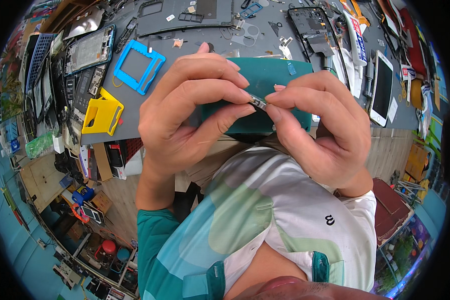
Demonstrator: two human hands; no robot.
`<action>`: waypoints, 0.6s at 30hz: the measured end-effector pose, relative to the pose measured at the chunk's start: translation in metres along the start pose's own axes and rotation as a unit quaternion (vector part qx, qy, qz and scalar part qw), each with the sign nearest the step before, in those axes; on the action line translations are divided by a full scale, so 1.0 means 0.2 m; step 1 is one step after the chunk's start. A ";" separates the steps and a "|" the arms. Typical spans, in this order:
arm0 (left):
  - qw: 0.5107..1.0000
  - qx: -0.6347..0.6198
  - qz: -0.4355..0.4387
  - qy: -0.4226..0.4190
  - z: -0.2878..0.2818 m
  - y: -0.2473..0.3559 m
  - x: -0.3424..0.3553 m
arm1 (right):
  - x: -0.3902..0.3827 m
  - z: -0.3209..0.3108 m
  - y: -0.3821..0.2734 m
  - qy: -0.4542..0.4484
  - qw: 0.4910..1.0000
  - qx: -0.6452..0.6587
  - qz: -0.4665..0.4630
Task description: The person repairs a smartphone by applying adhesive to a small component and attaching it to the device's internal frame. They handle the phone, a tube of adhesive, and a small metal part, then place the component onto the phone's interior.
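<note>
Between my two hands is a small, narrow, silvery-dark part, too small to name exactly. My left hand pinches one end of it with thumb and fingertips. The other end is pinched by the thumb and forefinger of my right hand. Both hands are raised over a dark green mat at the table's front edge. A small clear bluish piece lies on the mat beyond my right fingers.
On the grey table lie a blue frame-shaped stand, a yellow stand and an opened phone body at the left. To the right are a phone frame, a glue tube and a white phone.
</note>
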State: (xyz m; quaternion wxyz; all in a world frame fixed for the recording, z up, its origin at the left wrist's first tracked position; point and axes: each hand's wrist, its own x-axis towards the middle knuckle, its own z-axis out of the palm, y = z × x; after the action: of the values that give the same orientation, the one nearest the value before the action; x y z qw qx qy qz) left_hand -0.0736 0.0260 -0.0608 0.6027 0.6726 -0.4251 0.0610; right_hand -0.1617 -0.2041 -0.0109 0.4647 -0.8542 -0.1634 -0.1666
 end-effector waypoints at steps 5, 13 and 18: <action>1.000 0.004 0.004 -0.001 0.00 0.00 0.00 | 0.00 0.00 0.00 0.002 1.000 0.001 0.002; 1.000 0.003 0.006 0.000 0.00 0.00 0.00 | 0.00 0.00 0.00 0.001 1.000 0.009 0.010; 1.000 0.001 0.009 -0.001 0.00 -0.01 0.00 | 0.00 0.00 0.00 0.002 1.000 0.002 0.006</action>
State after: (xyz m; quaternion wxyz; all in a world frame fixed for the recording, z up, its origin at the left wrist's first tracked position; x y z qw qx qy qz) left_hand -0.0725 0.0257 -0.0620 0.6008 0.6697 -0.4315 0.0660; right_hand -0.1627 -0.2033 -0.0112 0.4674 -0.8541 -0.1578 -0.1650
